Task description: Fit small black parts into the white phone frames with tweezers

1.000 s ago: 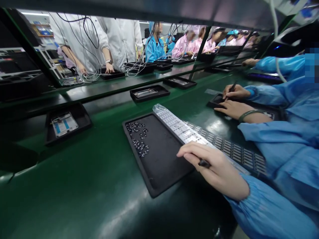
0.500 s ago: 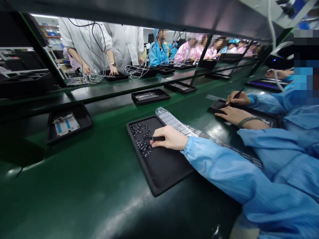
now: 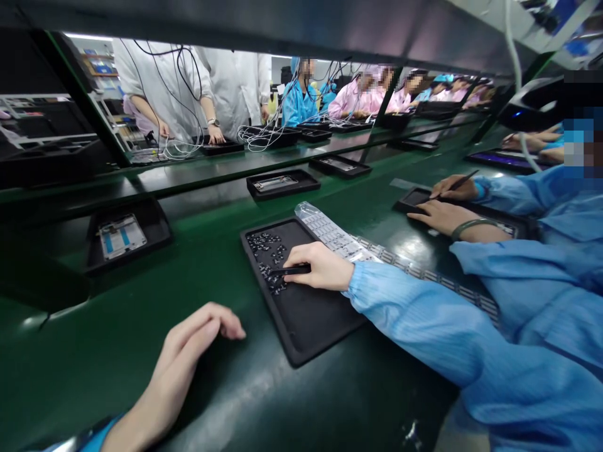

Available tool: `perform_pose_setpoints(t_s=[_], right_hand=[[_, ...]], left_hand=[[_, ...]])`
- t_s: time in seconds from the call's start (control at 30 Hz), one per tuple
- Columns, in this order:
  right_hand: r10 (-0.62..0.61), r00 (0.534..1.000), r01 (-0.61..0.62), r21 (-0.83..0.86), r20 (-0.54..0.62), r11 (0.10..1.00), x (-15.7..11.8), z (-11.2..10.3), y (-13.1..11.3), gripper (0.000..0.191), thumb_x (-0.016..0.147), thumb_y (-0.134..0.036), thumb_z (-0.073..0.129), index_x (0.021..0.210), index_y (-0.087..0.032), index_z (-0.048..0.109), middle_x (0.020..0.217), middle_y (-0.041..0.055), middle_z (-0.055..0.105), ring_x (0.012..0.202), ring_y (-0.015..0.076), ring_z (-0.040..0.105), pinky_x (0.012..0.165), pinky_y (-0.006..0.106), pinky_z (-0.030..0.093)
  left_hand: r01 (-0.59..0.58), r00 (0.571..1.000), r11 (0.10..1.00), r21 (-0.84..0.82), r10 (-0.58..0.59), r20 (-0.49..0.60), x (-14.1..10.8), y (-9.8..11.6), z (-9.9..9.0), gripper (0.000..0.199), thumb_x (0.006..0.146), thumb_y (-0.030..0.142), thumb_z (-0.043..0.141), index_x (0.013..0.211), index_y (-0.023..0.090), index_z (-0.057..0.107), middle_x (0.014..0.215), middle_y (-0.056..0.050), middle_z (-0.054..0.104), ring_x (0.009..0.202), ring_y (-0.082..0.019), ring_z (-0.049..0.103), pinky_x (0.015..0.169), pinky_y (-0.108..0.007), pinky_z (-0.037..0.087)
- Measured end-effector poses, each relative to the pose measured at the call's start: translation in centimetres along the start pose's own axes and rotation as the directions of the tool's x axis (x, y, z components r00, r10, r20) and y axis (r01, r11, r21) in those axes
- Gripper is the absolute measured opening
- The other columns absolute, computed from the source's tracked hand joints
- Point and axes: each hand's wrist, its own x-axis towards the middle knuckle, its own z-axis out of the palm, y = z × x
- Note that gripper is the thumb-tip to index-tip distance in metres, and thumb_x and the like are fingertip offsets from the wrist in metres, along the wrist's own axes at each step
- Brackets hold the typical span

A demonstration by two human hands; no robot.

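My right hand [image 3: 320, 267] is closed around black tweezers [image 3: 298, 270], whose tips point left into small black parts [image 3: 264, 242] scattered along the left side of a black tray [image 3: 325, 323]. Whether the tips pinch a part is too small to tell. My left hand [image 3: 195, 345] hovers over the green table left of the tray. Its fingers are loosely bent and nothing shows in them. Beyond my right hand, a clear plastic-covered sheet of small pale pieces [image 3: 325, 231] lies along the tray's far edge, partly behind my forearm.
A co-worker's hands [image 3: 445, 216] work over another black tray [image 3: 409, 198] at right. Farther trays [image 3: 282, 183] stand toward the back, and one at left holds a device frame [image 3: 122, 235]. A metal shelf [image 3: 301, 31] spans overhead; a white cable [image 3: 516, 75] hangs at right.
My left hand has come into view from the lower left. My right hand and the tweezers have shifted slightly down over the small black parts.
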Motion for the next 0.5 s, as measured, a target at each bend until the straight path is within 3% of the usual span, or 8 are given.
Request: perform_pose_setpoints(t_s=[0.17,0.33,0.5], right_hand=[[0.031,1.000,-0.031,0.010,0.000,0.999,-0.1,0.0,0.0,0.013,0.073,-0.020,0.067,0.083,-0.012,0.069,0.079,0.0047,0.065,0.070,0.0118,0.059,0.064,0.021,0.043],[0.043,0.999,-0.044,0.035,0.026,0.998,-0.2,-0.1,0.1,0.013,0.072,-0.017,0.067,0.084,-0.012,0.068,0.079,0.0040,0.062,0.068,0.0102,0.055,0.062,0.020,0.042],[0.019,0.996,-0.021,0.030,0.082,0.999,-0.3,-0.9,0.1,0.011,0.072,-0.017,0.066,0.081,-0.012,0.067,0.079,0.0038,0.061,0.067,0.0099,0.054,0.062,0.020,0.042]], left_hand=[[0.069,0.997,0.990,-0.123,-0.071,-0.011,3.2,-0.6,-0.2,0.028,0.087,0.039,0.044,0.076,0.017,0.057,0.073,-0.003,0.057,0.071,-0.015,0.050,0.067,-0.027,0.040],[0.111,0.991,0.993,-0.043,-0.107,0.083,3.5,-1.4,-0.4,0.026,0.087,0.040,0.044,0.082,0.017,0.056,0.078,-0.003,0.058,0.072,-0.015,0.050,0.066,-0.025,0.039],[0.097,0.992,0.995,-0.008,-0.096,0.088,3.7,-1.4,-0.3,0.026,0.088,0.040,0.044,0.084,0.017,0.056,0.080,-0.003,0.059,0.073,-0.015,0.051,0.066,-0.025,0.041]])
